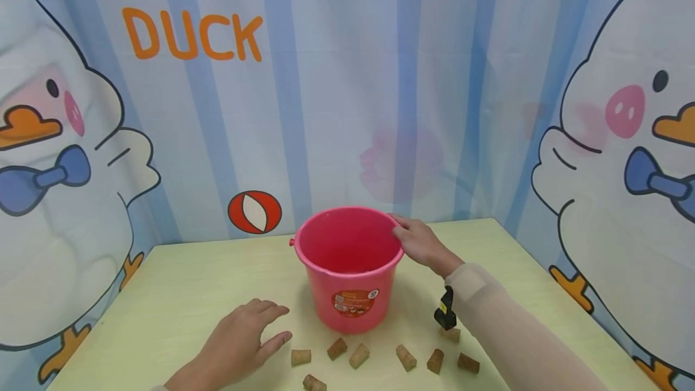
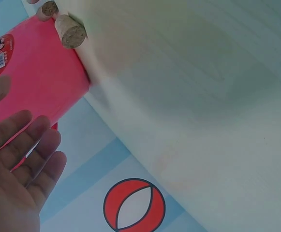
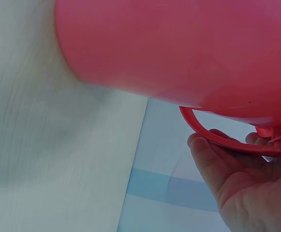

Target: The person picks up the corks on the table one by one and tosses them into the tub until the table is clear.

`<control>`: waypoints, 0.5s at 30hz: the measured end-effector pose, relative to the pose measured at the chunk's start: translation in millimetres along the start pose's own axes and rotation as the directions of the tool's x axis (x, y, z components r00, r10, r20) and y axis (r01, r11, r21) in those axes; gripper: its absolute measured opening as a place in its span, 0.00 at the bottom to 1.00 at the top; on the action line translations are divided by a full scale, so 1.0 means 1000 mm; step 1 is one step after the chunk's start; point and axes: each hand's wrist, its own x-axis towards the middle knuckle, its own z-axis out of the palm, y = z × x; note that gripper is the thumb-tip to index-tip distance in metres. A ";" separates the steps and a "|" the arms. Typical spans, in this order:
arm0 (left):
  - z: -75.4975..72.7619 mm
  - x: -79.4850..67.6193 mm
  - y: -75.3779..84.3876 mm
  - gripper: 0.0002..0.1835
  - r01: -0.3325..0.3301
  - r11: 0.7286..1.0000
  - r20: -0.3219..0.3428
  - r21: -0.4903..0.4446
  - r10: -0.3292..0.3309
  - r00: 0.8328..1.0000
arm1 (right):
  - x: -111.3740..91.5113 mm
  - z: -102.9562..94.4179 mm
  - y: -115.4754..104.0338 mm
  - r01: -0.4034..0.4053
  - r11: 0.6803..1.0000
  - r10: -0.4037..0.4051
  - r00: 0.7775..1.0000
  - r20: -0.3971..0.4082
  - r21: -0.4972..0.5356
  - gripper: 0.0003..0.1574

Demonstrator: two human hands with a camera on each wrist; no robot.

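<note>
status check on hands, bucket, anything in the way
Right hand holding handle. Left hand empty, beside bucket. Bucket upright on table. Corks scattered in front of it.

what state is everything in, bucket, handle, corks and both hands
Pink bucket: upright on the table, open-topped
Handle: lowered beside the bucket wall
Corks: lying scattered on the table
Left hand: fingers extended, touching nothing
Right hand: gripping the bucket at its rim

In the head view we see bright, even light and a faint shadow around the pink round plastic bucket point(image 1: 347, 285); in both dimmer, hazier wrist views, soft-edged shadows darken the pale yellow tabletop point(image 1: 217, 276) beside it.
</note>
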 end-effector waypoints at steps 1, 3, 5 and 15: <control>0.001 0.000 0.000 0.22 0.002 1.000 0.016 -0.006 -0.002 1.000 | 0.000 0.000 0.000 0.000 1.000 0.000 1.000 -0.001 0.001 0.34; 0.003 0.001 0.001 0.23 0.000 1.000 0.041 -0.018 0.001 0.999 | 0.000 0.000 0.000 -0.001 1.000 0.001 1.000 -0.003 0.006 0.34; 0.004 0.001 0.002 0.23 -0.006 0.999 0.064 -0.032 0.008 0.998 | 0.001 0.000 0.000 -0.002 1.000 0.002 1.000 -0.002 0.012 0.34; 0.013 0.002 0.002 0.24 -0.033 0.998 0.147 -0.054 0.040 0.988 | 0.002 0.000 0.002 0.002 1.000 -0.002 1.000 -0.004 0.005 0.34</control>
